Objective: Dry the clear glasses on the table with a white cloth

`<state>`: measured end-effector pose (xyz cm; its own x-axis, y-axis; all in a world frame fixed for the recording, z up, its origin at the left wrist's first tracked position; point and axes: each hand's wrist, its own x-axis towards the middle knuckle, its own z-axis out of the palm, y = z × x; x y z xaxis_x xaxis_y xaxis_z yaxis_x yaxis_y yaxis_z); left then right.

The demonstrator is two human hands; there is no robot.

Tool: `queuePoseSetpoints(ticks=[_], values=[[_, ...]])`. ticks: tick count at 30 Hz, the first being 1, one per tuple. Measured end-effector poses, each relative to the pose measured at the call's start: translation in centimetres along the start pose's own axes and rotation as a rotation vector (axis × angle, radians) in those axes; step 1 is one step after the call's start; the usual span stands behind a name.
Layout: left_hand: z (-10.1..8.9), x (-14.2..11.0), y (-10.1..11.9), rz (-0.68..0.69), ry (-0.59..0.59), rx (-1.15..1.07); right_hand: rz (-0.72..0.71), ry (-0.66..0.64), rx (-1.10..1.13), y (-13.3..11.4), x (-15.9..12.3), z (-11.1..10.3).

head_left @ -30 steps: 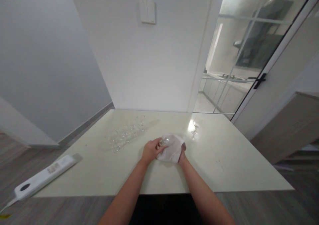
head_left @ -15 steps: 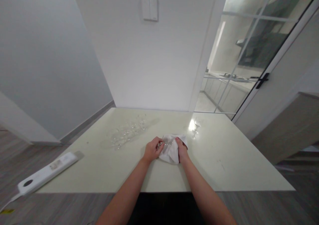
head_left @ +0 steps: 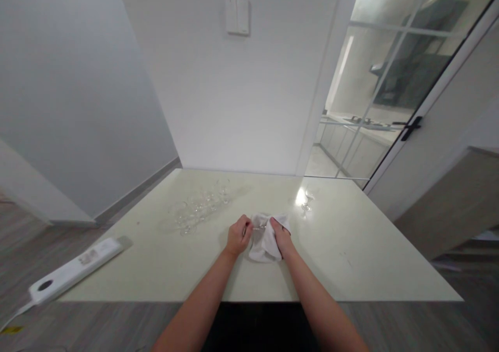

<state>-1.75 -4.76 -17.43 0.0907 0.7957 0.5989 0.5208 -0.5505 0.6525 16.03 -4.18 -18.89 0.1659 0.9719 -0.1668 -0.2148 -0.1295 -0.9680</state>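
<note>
My left hand [head_left: 238, 235] is closed on one end of a small clear stemmed glass [head_left: 259, 228]. Its thin stem runs across to a white cloth [head_left: 266, 243], which covers most of the rest. On the cloth's right side, my right hand [head_left: 282, 236] grips the fabric, thumb on top, with the glass's far part between the folds. Left of my hands, several clear glasses [head_left: 200, 206] stand in a cluster. Another clear glass [head_left: 306, 201] stands by itself behind and to the right, beside a bright reflection.
Everything rests on a pale glossy table [head_left: 351, 248], its far edge against a white wall. A white power strip [head_left: 76, 269] lies over the left front edge, its cable trailing off. Beyond the table at right is a glazed door [head_left: 411, 128] with a black handle.
My left hand has turned and closed more tightly around the end of the glass. My right hand has shifted slightly left with the cloth, and more of the glass is now covered.
</note>
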Motion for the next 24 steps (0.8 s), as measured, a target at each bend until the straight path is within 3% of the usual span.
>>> queuePoseSetpoints(ticks=[6, 9, 15, 18, 20, 24], values=[[0.2, 0.9, -1.4, -0.238, 0.117, -0.112, -0.156, -0.249, -0.121, 0.0, -1.2, 0.9], [0.1, 1.0, -1.2, -0.252, 0.093, -0.115, -0.147, -0.198, -0.115, 0.3, -1.1, 1.0], [-0.1, 0.2, 0.3, -0.061, 0.013, -0.046, 0.020, 0.045, -0.033, 0.0, -0.3, 0.3], [0.0, 0.2, 0.2, -0.126, 0.007, -0.041, 0.020, 0.110, -0.022, -0.1, -0.3, 0.3], [0.2, 0.5, -0.3, -0.195, 0.050, -0.066, -0.050, 0.064, 0.017, 0.1, -0.4, 0.5], [0.6, 1.2, -1.7, -0.335, 0.132, -0.167, -0.201, -0.181, -0.033, 1.0, -0.5, 0.7]])
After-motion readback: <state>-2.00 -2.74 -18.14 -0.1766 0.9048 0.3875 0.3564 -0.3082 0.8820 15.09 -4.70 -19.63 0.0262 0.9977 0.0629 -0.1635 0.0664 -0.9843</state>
